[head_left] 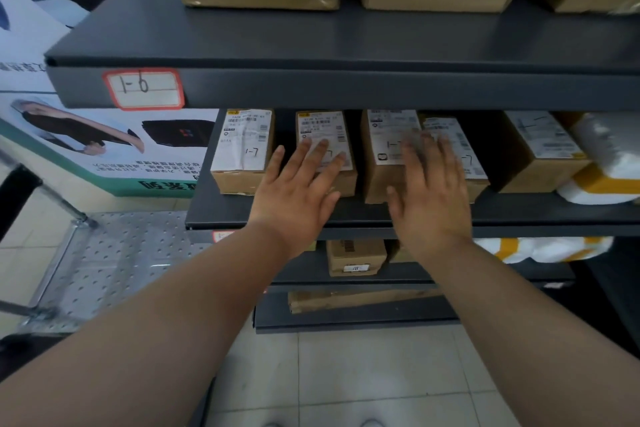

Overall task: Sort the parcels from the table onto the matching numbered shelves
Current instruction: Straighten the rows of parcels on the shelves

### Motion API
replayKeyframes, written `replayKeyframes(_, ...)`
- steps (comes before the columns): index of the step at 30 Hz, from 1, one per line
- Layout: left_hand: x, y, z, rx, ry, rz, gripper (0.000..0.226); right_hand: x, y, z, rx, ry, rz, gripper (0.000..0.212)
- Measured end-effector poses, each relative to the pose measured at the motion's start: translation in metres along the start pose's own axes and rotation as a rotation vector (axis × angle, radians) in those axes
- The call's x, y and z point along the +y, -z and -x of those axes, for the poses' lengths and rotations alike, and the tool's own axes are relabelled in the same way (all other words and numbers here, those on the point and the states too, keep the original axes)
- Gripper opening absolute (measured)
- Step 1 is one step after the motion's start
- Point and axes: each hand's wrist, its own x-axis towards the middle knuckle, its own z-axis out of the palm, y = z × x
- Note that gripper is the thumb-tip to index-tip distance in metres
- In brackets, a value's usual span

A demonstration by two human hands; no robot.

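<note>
**Both hands open at the middle shelf**

Through the head camera I saw brown parcels [540,163] standing in a row on the middle shelf [221,215], below the upper shelf [346,87] with its tag [142,88] reading 1-6. The left hand [298,194] was open, fingers straight and spread, its fingertips [323,144] lying over the label [320,123] of the second parcel [348,180] from the left. The right hand [429,204], blurred, had its fingers spread over the third parcel [381,177] and the fourth parcel [467,163]; I could not tell whether it touched them. Neither hand gripped anything. White bags [609,156] lay at the row's right end.
</note>
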Motion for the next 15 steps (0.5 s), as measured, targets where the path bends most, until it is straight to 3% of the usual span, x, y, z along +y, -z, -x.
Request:
replayKeyframes(3,0.016,0.000,-0.007,0.009,-0.024,0.031,0.060,0.018,0.003,-0.005,-0.217,-0.111,-0.129,0.067)
replayKeyframes(5,0.025,-0.001,-0.012,0.019,-0.046,0.029,0.061,0.021,0.004,-0.008,-0.275,-0.118,-0.162,0.067)
replayKeyframes(11,0.042,-0.007,-0.024,0.070,-0.052,0.060,0.064,0.023,0.007,-0.019,-0.264,0.001,-0.124,0.072)
replayKeyframes(15,0.057,-0.001,-0.029,0.115,-0.072,0.085,0.061,0.052,0.009,-0.006,-0.179,-0.063,-0.016,0.073)
